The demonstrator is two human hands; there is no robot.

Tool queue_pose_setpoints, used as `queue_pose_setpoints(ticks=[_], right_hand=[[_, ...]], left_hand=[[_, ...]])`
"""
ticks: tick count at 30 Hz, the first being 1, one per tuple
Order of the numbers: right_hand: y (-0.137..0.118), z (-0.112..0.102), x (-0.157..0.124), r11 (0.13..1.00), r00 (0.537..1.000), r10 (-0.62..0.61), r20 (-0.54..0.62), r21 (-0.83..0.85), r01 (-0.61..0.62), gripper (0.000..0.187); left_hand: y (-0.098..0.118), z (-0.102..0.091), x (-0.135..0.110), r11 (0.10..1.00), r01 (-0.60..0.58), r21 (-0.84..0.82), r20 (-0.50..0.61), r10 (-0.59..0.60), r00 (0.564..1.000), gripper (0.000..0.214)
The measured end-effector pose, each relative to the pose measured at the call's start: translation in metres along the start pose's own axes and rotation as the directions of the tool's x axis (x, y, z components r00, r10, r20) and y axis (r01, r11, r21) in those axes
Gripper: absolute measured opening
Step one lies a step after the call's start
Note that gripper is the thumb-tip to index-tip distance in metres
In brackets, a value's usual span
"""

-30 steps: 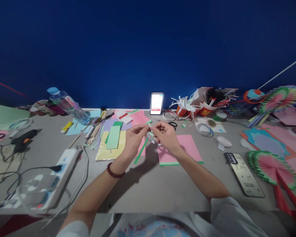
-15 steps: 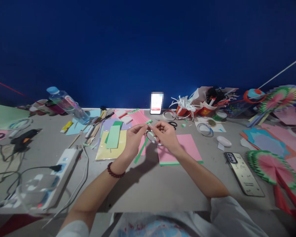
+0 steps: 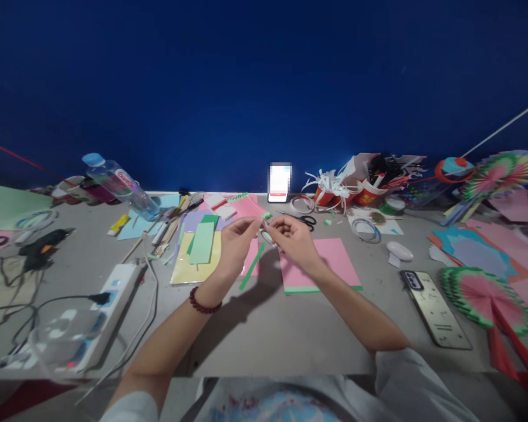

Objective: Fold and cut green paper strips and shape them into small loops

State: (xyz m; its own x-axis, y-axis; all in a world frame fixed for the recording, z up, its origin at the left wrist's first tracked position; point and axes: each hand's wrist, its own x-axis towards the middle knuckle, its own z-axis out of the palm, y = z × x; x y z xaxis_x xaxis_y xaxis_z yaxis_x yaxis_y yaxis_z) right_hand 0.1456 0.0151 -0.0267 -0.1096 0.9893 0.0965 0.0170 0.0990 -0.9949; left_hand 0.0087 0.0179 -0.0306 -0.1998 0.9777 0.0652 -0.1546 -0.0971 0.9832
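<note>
My left hand (image 3: 240,240) and my right hand (image 3: 294,237) meet above the middle of the table, thumbs and fingertips pinched close together. Between them is a thin pale ring that looks like a roll of tape (image 3: 268,237), partly covered by the fingers. Both hands appear to grip it. Below the right hand lies pink paper (image 3: 325,266) with a green strip along its near edge. A narrow green paper strip (image 3: 251,268) rests on the table between the hands. Left of my left hand, light green paper (image 3: 201,243) sits on a yellow sheet (image 3: 178,269).
Black-handled scissors (image 3: 308,221) lie behind my right hand. A lit phone (image 3: 280,183) stands against the blue wall. At left are a power strip (image 3: 110,316), a glue gun (image 3: 44,249) and a leaning bottle (image 3: 123,184). Another phone (image 3: 437,310) and a pleated paper fan (image 3: 488,299) are at right.
The tape-like ring has turned and drawn up closer to the fingers, so less of it shows. My left hand has shifted slightly left and up; the right has barely moved.
</note>
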Motion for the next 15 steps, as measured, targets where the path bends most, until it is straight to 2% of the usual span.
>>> queue_pose_setpoints(ticks=[15], right_hand=[[-0.0002, -0.0008, 0.0011, 0.999, 0.999, 0.032, 0.021, -0.041, -0.031, 0.029]], left_hand=[[0.0019, -0.0006, 0.0007, 0.998, -0.019, 0.056, -0.006, 0.02, 1.0, 0.016]])
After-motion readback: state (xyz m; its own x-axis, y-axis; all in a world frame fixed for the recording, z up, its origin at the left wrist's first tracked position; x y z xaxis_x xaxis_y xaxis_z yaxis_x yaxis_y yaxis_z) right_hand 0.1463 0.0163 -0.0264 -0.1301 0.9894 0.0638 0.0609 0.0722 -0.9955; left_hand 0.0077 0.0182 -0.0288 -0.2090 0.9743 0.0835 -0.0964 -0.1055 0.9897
